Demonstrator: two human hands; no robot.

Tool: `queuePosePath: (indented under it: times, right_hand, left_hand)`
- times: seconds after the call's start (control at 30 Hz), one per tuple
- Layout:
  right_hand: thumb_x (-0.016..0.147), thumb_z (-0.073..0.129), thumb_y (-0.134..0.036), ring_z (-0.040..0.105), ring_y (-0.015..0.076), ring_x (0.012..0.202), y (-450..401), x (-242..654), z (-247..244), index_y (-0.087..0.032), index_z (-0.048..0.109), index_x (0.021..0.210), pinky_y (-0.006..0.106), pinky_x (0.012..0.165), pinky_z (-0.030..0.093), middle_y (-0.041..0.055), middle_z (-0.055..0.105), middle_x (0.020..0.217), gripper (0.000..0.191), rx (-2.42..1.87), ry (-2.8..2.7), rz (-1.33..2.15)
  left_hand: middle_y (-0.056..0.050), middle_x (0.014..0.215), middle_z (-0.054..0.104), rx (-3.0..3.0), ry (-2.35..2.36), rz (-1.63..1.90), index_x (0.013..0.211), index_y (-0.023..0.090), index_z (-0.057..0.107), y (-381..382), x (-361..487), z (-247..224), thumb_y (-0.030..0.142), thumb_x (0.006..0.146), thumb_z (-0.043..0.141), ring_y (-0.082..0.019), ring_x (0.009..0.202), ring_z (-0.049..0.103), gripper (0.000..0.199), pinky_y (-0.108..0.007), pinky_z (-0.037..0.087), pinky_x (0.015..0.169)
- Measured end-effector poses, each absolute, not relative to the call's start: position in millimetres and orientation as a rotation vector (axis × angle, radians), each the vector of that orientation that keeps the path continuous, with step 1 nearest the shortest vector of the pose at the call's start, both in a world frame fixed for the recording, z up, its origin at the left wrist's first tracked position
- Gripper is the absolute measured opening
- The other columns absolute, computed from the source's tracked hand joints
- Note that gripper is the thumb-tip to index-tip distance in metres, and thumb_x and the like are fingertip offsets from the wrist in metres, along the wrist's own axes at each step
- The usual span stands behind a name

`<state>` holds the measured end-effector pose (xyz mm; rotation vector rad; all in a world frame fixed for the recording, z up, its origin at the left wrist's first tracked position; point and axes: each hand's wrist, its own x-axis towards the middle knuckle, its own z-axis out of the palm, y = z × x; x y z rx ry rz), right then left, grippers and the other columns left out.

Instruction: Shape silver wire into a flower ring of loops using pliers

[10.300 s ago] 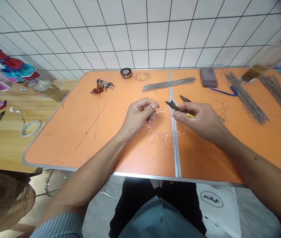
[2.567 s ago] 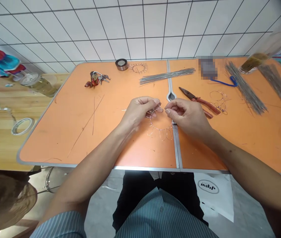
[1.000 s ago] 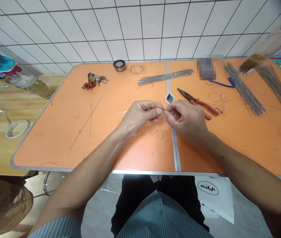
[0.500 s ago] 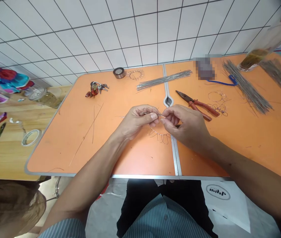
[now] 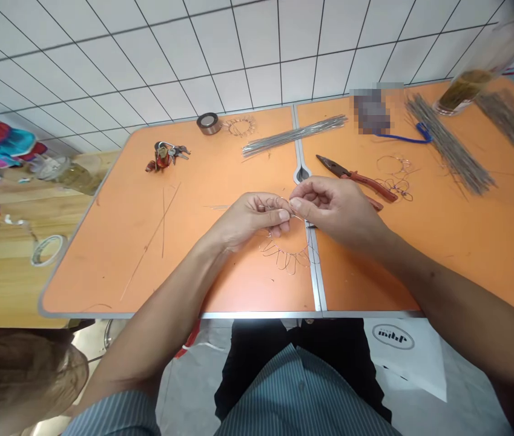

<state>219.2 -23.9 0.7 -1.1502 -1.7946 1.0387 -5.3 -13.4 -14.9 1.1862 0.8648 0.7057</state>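
Centre: thin, shiny, looped metal-wire ring; smooth, slightly glossy orange tabletop. Bottom of frame: matt blue striped cloth shirt.

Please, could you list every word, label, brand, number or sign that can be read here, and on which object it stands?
No text can be read with certainty.
Oval logo on the white bag, lower right: large dark letters, upside down and too blurred to quote; smaller lettering, too small.
Pixelated object: any text is hidden.
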Motion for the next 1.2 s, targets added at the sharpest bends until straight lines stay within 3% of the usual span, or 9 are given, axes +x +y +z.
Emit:
queuePosePath:
  times: [0.17, 0.3, 0.63, 0.87, 1.03, 1.2]
  right_hand:
    - [0.092, 0.077, -0.032, 0.058, 0.015, 0.067, -22.3, 214.9, 0.9, -0.021, 0.072, 0.081, 0.031, 0.059, 0.041, 0.0005, 0.068, 0.072, 0.016, -1.181, -1.796, 1.094]
    - [0.096, 0.072, -0.03, 0.053, 0.014, 0.062, -20.8, 215.1, 1.8, -0.022, 0.066, 0.082, 0.031, 0.056, 0.035, -0.0009, 0.063, 0.069, 0.017, -1.225, -1.864, 1.058]
    - [0.099, 0.071, -0.029, 0.061, 0.0161, 0.061, -19.3, 216.5, -4.5, -0.025, 0.061, 0.093, 0.031, 0.056, 0.045, -0.0024, 0.064, 0.069, 0.013, -1.059, -1.815, 1.243]
    - [0.095, 0.074, -0.023, 0.06, 0.0151, 0.064, -19.6, 215.9, -5.0, -0.025, 0.065, 0.092, 0.03, 0.055, 0.046, -0.0005, 0.067, 0.074, 0.01, -1.079, -1.795, 1.245]
    - [0.089, 0.076, -0.019, 0.06, 0.0146, 0.062, -17.9, 216.8, -3.0, -0.023, 0.068, 0.092, 0.029, 0.054, 0.045, -0.0003, 0.068, 0.074, 0.01, -1.119, -1.704, 1.336]
    - [0.085, 0.079, -0.021, 0.054, 0.013, 0.062, -15.8, 218.4, 1.9, -0.021, 0.071, 0.087, 0.027, 0.053, 0.039, -0.0016, 0.063, 0.069, 0.009, -1.17, -1.67, 1.345]
  left_hand:
    - [-0.002, 0.073, 0.077, 1.199, 0.853, 0.68, 0.086, 0.016, 0.081, -14.9, -2.9, -15.1, 0.05, 0.074, 0.103, -0.009, 0.057, 0.064, 0.042, -0.021, 0.051, 0.056]
    - [-0.002, 0.073, 0.077, 1.223, 0.826, 0.74, 0.083, 0.016, 0.078, -14.7, -3.5, -15.1, 0.056, 0.083, 0.096, -0.008, 0.055, 0.064, 0.044, -0.021, 0.049, 0.055]
    - [-0.001, 0.061, 0.073, 1.21, 0.839, 0.781, 0.086, 0.021, 0.072, -14.7, -2.5, -15.3, 0.064, 0.089, 0.089, -0.01, 0.039, 0.055, 0.046, -0.024, 0.035, 0.042]
    - [-0.005, 0.088, 0.083, 1.229, 0.847, 0.788, 0.085, 0.018, 0.073, -12.9, -6.7, -18.7, 0.058, 0.089, 0.091, -0.011, 0.051, 0.068, 0.043, -0.025, 0.051, 0.052]
    - [-0.005, 0.085, 0.082, 1.263, 0.854, 0.866, 0.088, 0.017, 0.075, -13.3, -4.8, -17.9, 0.053, 0.084, 0.095, -0.012, 0.064, 0.072, 0.042, -0.024, 0.057, 0.063]
    - [-0.001, 0.075, 0.076, 1.293, 0.869, 0.882, 0.09, 0.017, 0.076, -14.9, 0.4, -18.4, 0.036, 0.071, 0.103, -0.011, 0.06, 0.068, 0.038, -0.024, 0.055, 0.059]
